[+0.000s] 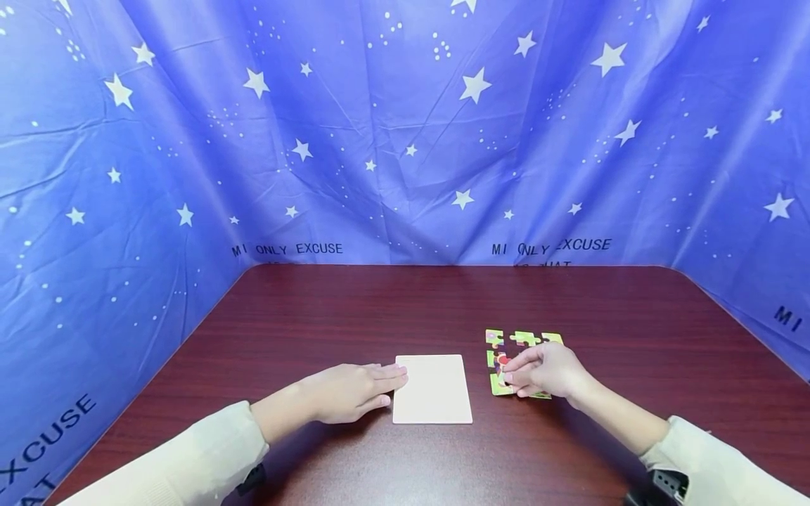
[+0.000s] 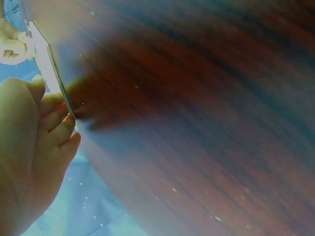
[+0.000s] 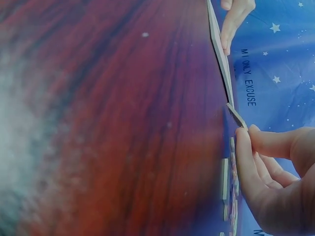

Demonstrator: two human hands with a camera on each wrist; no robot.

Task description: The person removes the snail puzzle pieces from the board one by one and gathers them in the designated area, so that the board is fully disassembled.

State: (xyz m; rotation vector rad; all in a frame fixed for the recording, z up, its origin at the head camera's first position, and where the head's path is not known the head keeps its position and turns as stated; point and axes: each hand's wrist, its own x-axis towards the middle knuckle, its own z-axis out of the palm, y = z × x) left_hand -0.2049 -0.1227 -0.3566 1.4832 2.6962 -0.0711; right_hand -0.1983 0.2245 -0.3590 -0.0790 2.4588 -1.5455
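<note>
A pale square board [image 1: 433,390] lies on the table near the front middle. My left hand [image 1: 348,393] rests at the board's left edge, its extended fingers touching it; in the left wrist view the fingers [image 2: 61,130] lie along that edge. To the right of the board, several colourful jigsaw pieces [image 1: 495,337] with green borders lie in loose rows. Over them, my right hand [image 1: 550,369] pinches one puzzle piece [image 3: 237,116] between thumb and forefinger, tilted and lifted above the others in the right wrist view. My right hand hides part of the group.
The dark red wooden table [image 1: 329,309] reaches back to a blue curtain [image 1: 380,140] with white stars, which also hangs along both sides. Dark straps [image 1: 669,483] sit on the wrists below pale sleeves.
</note>
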